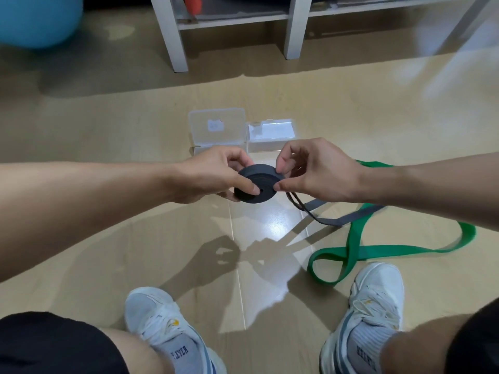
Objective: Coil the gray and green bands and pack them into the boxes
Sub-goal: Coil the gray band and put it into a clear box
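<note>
The gray band (256,184) is mostly wound into a flat dark coil held above the floor. My left hand (216,175) grips the coil's left side, thumb pressed on its face. My right hand (313,170) pinches the coil's right edge. The band's loose tail (348,217) trails down to the right onto the floor. The green band (359,238) lies uncoiled in loose loops on the floor at the right, partly under the gray tail. Two clear plastic boxes sit just beyond my hands: the left box (217,128) with its lid standing up, the right box (271,130) beside it.
My two white sneakers (167,327) (370,314) rest on the wooden floor below. A white shelf unit's legs (172,41) stand at the back, and a blue exercise ball (37,20) sits at the far left.
</note>
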